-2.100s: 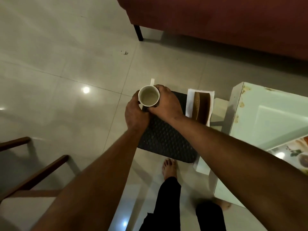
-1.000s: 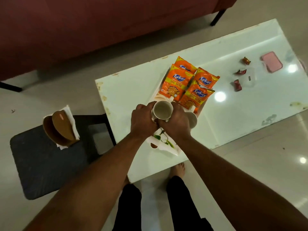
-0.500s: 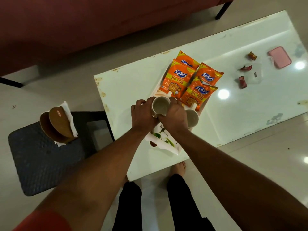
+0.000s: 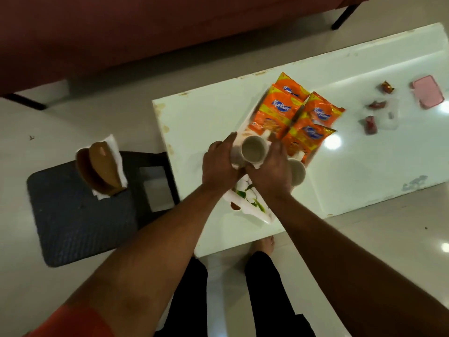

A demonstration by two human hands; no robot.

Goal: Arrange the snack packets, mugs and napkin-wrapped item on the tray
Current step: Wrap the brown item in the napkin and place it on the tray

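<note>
A white mug [image 4: 254, 149] sits between my left hand [image 4: 220, 164] and my right hand [image 4: 272, 170], both wrapped around its sides, over the white floral tray [image 4: 252, 207] on the table. A second white mug [image 4: 297, 171] stands on the tray just right of my right hand. Several orange snack packets [image 4: 296, 115] lie overlapping on the tray's far half. The napkin-wrapped brown item [image 4: 102, 166] rests on a dark stool [image 4: 73, 215] to the left of the table.
The white glass-topped table [image 4: 364, 154] holds a pink box [image 4: 428, 94] and a few small red wrapped sweets [image 4: 371, 121] at the right. A dark red sofa [image 4: 145, 25] runs along the far side. My feet stand on the tiled floor below.
I carried the mug from the stool over to the table. In the last half second both hands have moved it a little further onto the tray toward the packets.
</note>
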